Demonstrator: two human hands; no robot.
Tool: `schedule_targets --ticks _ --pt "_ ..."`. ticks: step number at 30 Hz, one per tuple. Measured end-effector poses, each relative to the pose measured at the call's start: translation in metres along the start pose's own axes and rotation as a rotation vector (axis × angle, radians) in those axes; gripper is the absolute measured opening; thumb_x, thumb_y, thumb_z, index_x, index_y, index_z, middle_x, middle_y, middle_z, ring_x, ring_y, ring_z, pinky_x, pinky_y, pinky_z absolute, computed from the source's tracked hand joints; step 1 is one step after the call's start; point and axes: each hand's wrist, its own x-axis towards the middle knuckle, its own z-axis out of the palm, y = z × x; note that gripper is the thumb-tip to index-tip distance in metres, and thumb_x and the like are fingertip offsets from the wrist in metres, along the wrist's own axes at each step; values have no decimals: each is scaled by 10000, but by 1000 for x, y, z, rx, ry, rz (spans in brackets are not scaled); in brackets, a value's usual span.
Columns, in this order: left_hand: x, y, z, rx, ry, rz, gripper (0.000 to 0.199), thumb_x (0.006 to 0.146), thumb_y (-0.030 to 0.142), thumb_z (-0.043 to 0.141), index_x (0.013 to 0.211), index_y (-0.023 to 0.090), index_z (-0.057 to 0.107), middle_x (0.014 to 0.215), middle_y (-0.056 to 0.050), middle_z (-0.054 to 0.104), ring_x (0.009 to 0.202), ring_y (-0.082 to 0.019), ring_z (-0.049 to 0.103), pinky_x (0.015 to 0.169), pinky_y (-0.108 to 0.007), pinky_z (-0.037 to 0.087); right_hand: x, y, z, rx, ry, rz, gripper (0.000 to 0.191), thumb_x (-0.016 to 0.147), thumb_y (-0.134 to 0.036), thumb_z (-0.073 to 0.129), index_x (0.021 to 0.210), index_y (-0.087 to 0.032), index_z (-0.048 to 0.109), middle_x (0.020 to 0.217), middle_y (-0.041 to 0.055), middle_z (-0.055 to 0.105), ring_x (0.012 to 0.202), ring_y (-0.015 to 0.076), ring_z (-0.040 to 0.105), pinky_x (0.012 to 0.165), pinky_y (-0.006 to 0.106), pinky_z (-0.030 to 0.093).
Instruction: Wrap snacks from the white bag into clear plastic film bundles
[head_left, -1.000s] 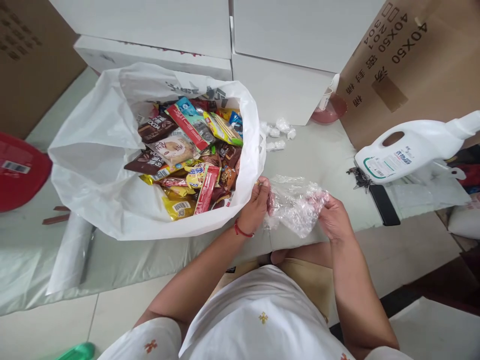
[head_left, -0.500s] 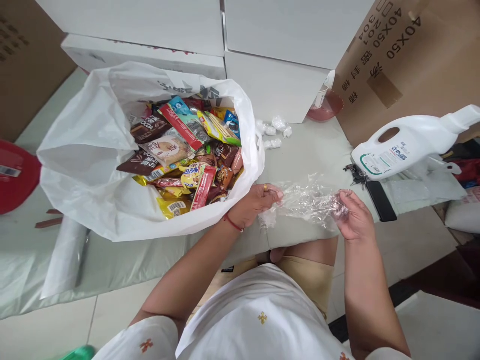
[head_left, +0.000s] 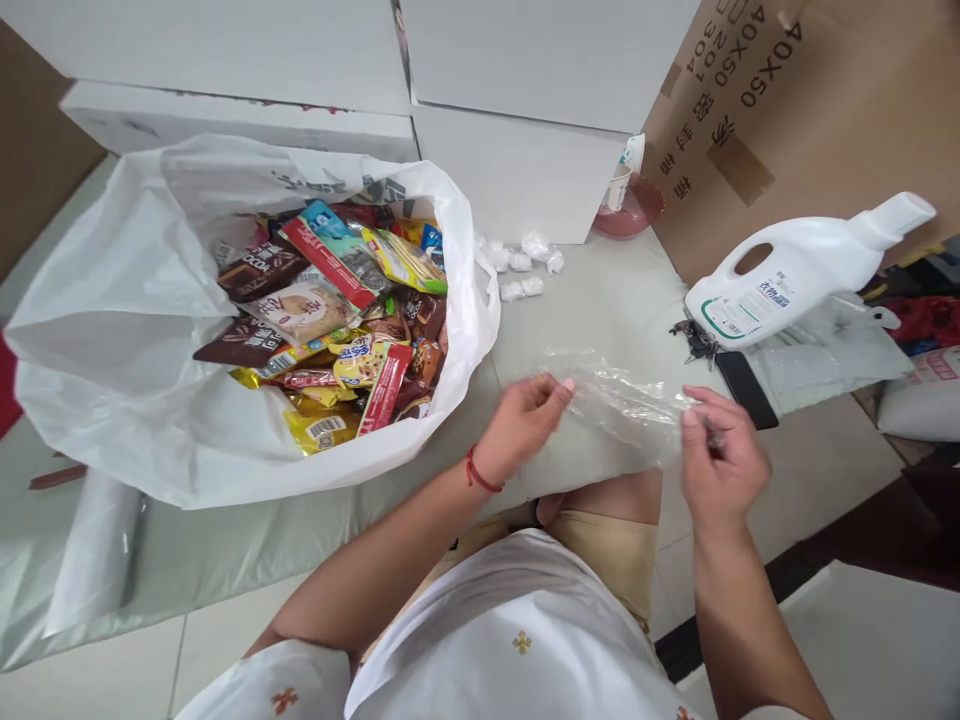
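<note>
A clear plastic bag (head_left: 626, 400) is stretched between my two hands above the table's front edge. My left hand (head_left: 529, 420) pinches its left end between thumb and fingers. At the other end my right hand (head_left: 721, 450) is closed on the film, its fingers curled. Left of my hands stands a large white plastic bag (head_left: 112, 370), its mouth wide and facing me. Inside it lie several packaged snacks (head_left: 322, 300) in brown, red, yellow and blue wrappers. Several small crumpled bits of clear plastic (head_left: 535, 246) sit on the table beyond my hands.
A white detergent jug (head_left: 780, 285) lies at the right, beside keys (head_left: 696, 342) and a black phone (head_left: 746, 388). White boxes (head_left: 510, 170) line the back, with a brown carton (head_left: 780, 130) at right. A plastic roll (head_left: 97, 550) lies front left. A pink bowl (head_left: 637, 212) holds cups.
The clear bag has gone from crumpled to drawn out straighter between my hands. My right hand has turned and curled more, moving slightly right and down. The whole view has shifted a little.
</note>
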Motion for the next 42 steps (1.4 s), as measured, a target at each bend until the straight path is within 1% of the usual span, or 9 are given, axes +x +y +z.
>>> schedule_targets --ticks 4,11,15,20,22,26,32,36,42 --pt "-12 -2 29 -328 -88 -366 567 812 734 678 990 215 532 924 -36 638 644 -142 654 500 -235 440 -22 -2 18 -316 -315 -477 160 901 -250 700 1011 -330 782 1227 48 765 1009 255 747 817 382 593" --pt "6 -25 34 -430 237 -313 394 715 220 856 950 180 542 897 -37 688 763 -149 702 685 -268 550 -54 19 25 -441 -614 -661 292 940 -164 603 1118 -320 774 1292 46 739 792 205 724 683 372 581" --pt "5 -30 31 -468 232 -228 181 847 294 723 887 158 610 848 -54 734 765 -149 721 731 -270 549 -53 16 8 -154 -675 -431 259 955 -318 638 1192 -297 740 1361 85 692 823 212 701 719 391 572" --pt "-6 -36 37 -359 118 -30 256 846 391 739 926 166 646 886 -58 752 836 -176 737 792 -295 552 -22 16 18 79 -279 158 335 974 -544 583 1098 -269 729 1104 70 739 800 186 640 636 301 498" --pt "-10 -38 40 -324 35 23 275 830 405 748 932 167 653 883 -55 748 850 -179 727 803 -297 547 -6 19 38 96 -292 274 405 882 -603 685 1093 -259 715 1079 64 735 883 200 645 703 298 515" --pt "-12 -35 45 -301 9 -15 307 830 431 732 970 179 628 946 -59 728 907 -194 707 754 -285 544 10 23 76 179 -369 317 356 838 -573 714 931 -229 700 873 31 706 823 199 639 765 325 521" --pt "13 -31 60 -63 314 113 373 772 299 830 982 206 536 940 -20 675 822 -144 674 752 -253 503 12 21 96 -13 -201 80 225 877 -447 662 876 -230 721 933 46 675 818 188 617 756 329 502" --pt "41 -35 46 4 363 118 255 990 390 555 807 225 491 624 60 529 498 -107 512 544 -234 397 29 24 93 298 -244 407 306 774 -507 772 873 -224 708 746 -11 631 621 122 525 565 254 460" --pt "80 -38 2 134 419 217 452 991 545 532 684 218 475 565 50 431 505 -112 406 530 -247 301 72 46 71 557 -308 730 487 519 -455 968 823 -194 691 677 -44 593 512 42 436 382 137 281"
